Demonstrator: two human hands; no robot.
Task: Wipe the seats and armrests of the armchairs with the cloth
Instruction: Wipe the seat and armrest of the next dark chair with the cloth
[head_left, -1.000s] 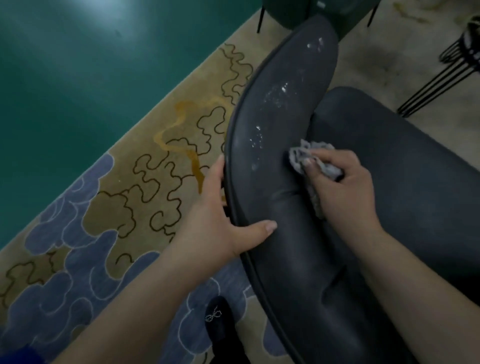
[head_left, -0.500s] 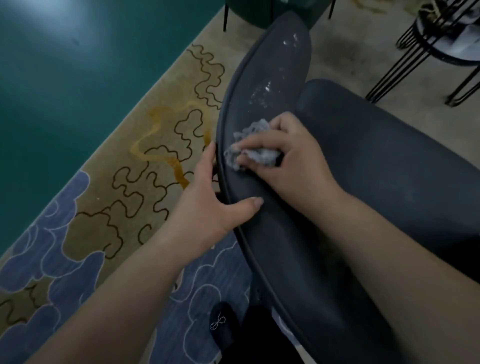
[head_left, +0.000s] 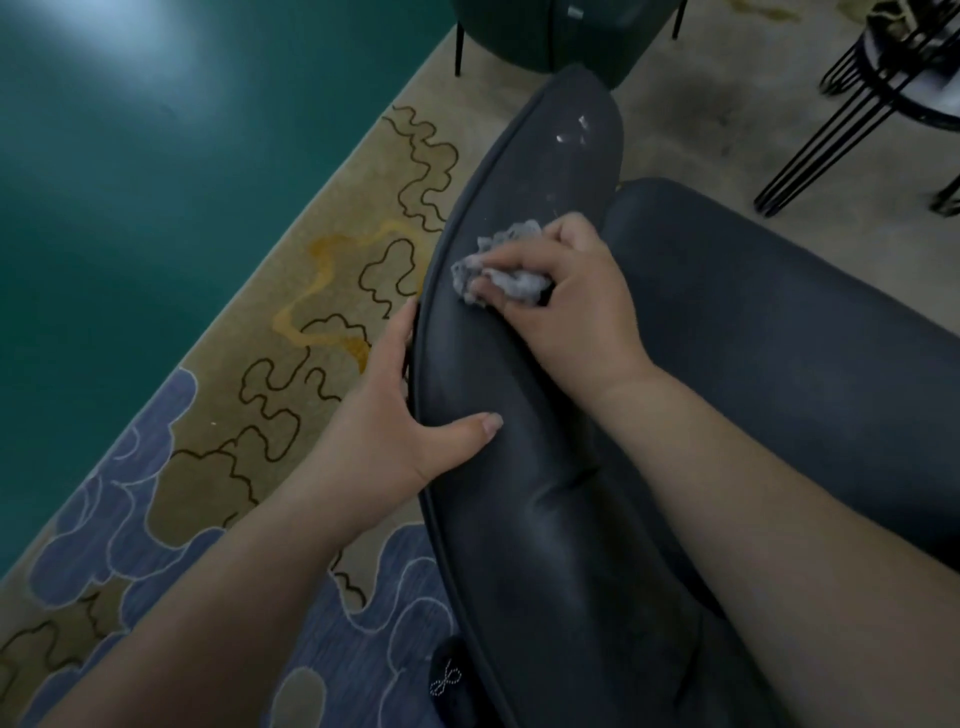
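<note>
Two hands share this job: the right hand (head_left: 566, 306) bunches a grey cloth (head_left: 498, 270) under curled fingers and presses it onto the top of the dark armrest (head_left: 519, 415), while the left hand (head_left: 395, 415) steadies the same armrest from the outer side, thumb lying flat on top and fingers reaching down over the piped edge. The cloth sits just ahead of the right fingertips, near the armrest's outer seam. Beyond those fingertips, towards the far end of the armrest, pale specks (head_left: 574, 132) are on the surface, so the stroke probably needs to run on in that direction. For a good wipe, keep the cloth flat under the fingers rather than balled up, press evenly, and overlap each pass from seam to inner side. The left hand's brace looks useful; it should stay behind the cloth, clear of its path. The seat (head_left: 779, 338) lies to the palm side of the right hand, apparently awaiting its turn.
</note>
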